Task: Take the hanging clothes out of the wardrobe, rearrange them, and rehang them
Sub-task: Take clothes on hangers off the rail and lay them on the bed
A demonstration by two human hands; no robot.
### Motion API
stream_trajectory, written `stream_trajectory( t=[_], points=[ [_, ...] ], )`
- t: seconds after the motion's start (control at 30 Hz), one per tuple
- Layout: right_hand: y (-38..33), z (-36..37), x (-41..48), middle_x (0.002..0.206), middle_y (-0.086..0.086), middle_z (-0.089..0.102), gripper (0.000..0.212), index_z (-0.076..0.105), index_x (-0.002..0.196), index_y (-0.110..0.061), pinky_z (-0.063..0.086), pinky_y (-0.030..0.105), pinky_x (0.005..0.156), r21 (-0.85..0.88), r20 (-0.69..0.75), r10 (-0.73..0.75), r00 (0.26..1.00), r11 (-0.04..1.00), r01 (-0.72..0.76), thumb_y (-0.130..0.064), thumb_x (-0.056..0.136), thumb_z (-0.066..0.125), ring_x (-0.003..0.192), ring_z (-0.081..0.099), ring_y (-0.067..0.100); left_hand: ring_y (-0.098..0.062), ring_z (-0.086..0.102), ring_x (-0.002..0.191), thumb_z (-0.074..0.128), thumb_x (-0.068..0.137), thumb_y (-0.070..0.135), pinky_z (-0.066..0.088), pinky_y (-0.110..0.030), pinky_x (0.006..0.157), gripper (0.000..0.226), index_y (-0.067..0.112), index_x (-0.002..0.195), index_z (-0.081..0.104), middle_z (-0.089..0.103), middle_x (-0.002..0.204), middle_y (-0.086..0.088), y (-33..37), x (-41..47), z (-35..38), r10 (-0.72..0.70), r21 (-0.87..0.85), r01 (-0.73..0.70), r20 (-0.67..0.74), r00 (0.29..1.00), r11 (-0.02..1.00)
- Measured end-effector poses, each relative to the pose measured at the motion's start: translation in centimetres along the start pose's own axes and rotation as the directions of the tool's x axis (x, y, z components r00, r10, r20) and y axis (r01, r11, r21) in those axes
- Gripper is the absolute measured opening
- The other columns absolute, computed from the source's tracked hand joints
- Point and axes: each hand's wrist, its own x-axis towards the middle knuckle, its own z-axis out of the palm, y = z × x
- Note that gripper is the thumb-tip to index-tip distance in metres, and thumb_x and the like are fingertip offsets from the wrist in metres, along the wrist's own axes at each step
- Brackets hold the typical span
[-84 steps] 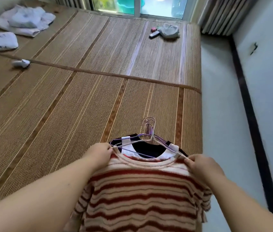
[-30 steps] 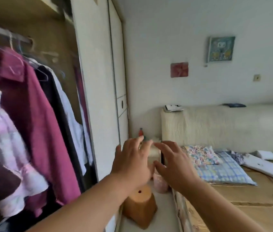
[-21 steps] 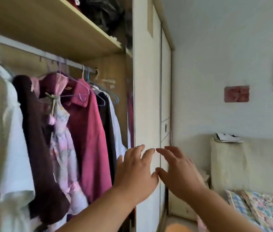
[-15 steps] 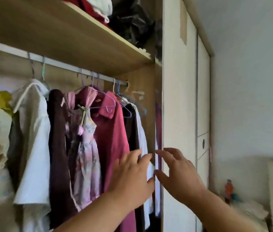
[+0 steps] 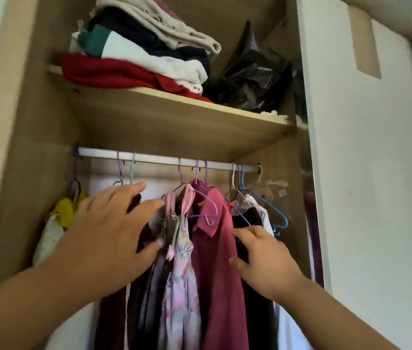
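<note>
A white rail [image 5: 164, 159] runs across the open wardrobe, with several garments on wire hangers. In the middle hang a pale floral dress [image 5: 182, 269], a magenta shirt [image 5: 218, 261] and a black garment [image 5: 255, 299]. A yellow piece [image 5: 65, 210] hangs at the far left, and an empty blue hanger [image 5: 279, 218] at the right. My left hand [image 5: 114, 231] is spread open in front of the dark clothes left of the dress, fingertips at the dress's strap. My right hand [image 5: 263, 258] is open against the black garment, right of the magenta shirt. Neither hand holds anything.
A wooden shelf [image 5: 174, 114] above the rail carries a stack of folded clothes [image 5: 139, 46] and a black plastic bag [image 5: 252, 77]. A white sliding door [image 5: 366, 173] stands at the right edge of the opening. The wardrobe's left side panel [image 5: 5, 147] borders the opening.
The view swung from the bed, where I held a striped top by its shoulders, to the wardrobe. Both empty hands rose and spread apart onto the hanging clothes.
</note>
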Motion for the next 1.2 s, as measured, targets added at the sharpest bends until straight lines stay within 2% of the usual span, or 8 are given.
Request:
stream_trajectory(
  t=[0.2,0.37,0.63,0.83,0.93,1.0,1.1,1.2],
  points=[
    [0.1,1.8,6.1,0.139,-0.002,0.039,0.064,0.034,0.142,-0.036,0.040,0.039,0.102,0.085,0.008,0.031,0.999,0.996,-0.031,-0.048,0.083,0.056,0.127,0.042,0.022,-0.037,0.030,0.133,0.044,0.061,0.061,0.031,-0.061,0.102,0.072,0.030,0.125,0.051,0.028,0.152,-0.007,-11.7,3.9,-2.6,0.024,0.371,0.069,-0.242,0.970,0.926],
    [-1.0,2.5,11.0,0.136,0.003,0.043,0.066,0.033,0.144,-0.026,0.041,0.038,0.101,0.147,-0.009,0.048,0.999,0.988,-0.046,-0.045,0.086,0.057,0.125,0.045,0.025,-0.026,0.007,0.145,0.043,0.057,0.066,0.022,-0.061,0.110,0.086,0.033,0.136,0.041,0.006,0.159,0.004,-19.2,6.0,-4.0,-0.042,0.419,0.148,-0.252,0.967,0.896],
    [-2.7,2.7,18.2,0.104,0.003,0.067,0.040,0.060,0.109,-0.022,0.044,0.027,0.073,0.204,0.074,0.145,0.987,0.966,-0.157,-0.055,0.090,0.049,0.089,0.060,0.021,-0.036,0.038,0.130,0.040,0.068,0.064,0.030,-0.042,0.109,0.078,0.026,0.137,0.043,0.030,0.147,-0.024,-16.4,6.0,-5.5,-0.158,0.314,0.240,-0.265,0.951,0.919],
    [-4.2,3.1,22.7,0.115,0.009,0.062,0.036,0.059,0.107,-0.017,0.040,0.024,0.075,0.087,0.222,0.142,0.965,0.983,-0.164,-0.030,0.104,0.025,0.092,0.056,0.018,-0.026,0.013,0.144,0.049,0.071,0.062,0.033,-0.044,0.107,0.072,0.039,0.138,0.036,-0.007,0.156,-0.001,-14.6,7.4,-5.1,-0.254,0.213,0.304,-0.233,0.939,0.929],
    [-4.8,3.8,24.6,0.121,0.009,0.061,0.034,0.059,0.116,-0.010,0.044,0.022,0.081,-0.029,0.293,0.186,0.938,0.982,-0.186,-0.026,0.103,0.032,0.104,0.059,0.018,-0.023,0.012,0.143,0.045,0.069,0.062,0.035,-0.045,0.104,0.066,0.041,0.132,0.042,-0.010,0.155,0.006,-14.8,7.2,-5.1,-0.263,0.186,0.311,-0.241,0.934,0.932],
    [-5.4,4.6,25.5,0.119,0.007,0.062,0.030,0.059,0.116,-0.011,0.043,0.015,0.068,-0.054,0.300,0.214,0.930,0.977,-0.207,-0.026,0.100,0.039,0.099,0.059,0.016,-0.021,0.014,0.142,0.041,0.068,0.062,0.035,-0.043,0.103,0.064,0.042,0.129,0.045,-0.009,0.154,0.010,-14.9,7.1,-5.0,-0.260,0.172,0.306,-0.248,0.933,0.936],
    [-6.2,5.8,26.7,0.108,0.004,0.064,0.025,0.062,0.107,-0.016,0.041,0.017,0.070,-0.036,0.259,0.230,0.938,0.973,-0.229,-0.020,0.098,0.039,0.090,0.058,0.015,-0.018,0.018,0.139,0.038,0.068,0.061,0.036,-0.040,0.102,0.061,0.043,0.126,0.047,-0.007,0.156,0.010,-15.0,7.1,-4.8,-0.262,0.152,0.308,-0.265,0.928,0.939],
    [-6.5,6.3,27.4,0.081,-0.001,0.058,0.026,0.057,0.078,-0.018,0.041,0.022,0.067,0.041,0.178,0.263,0.948,0.961,-0.274,-0.018,0.096,0.038,0.070,0.053,0.010,-0.018,0.022,0.138,0.038,0.068,0.062,0.037,-0.038,0.102,0.059,0.045,0.124,0.049,-0.004,0.158,0.007,-15.2,7.0,-4.7,-0.266,0.150,0.315,-0.278,0.923,0.937]
  ],
)
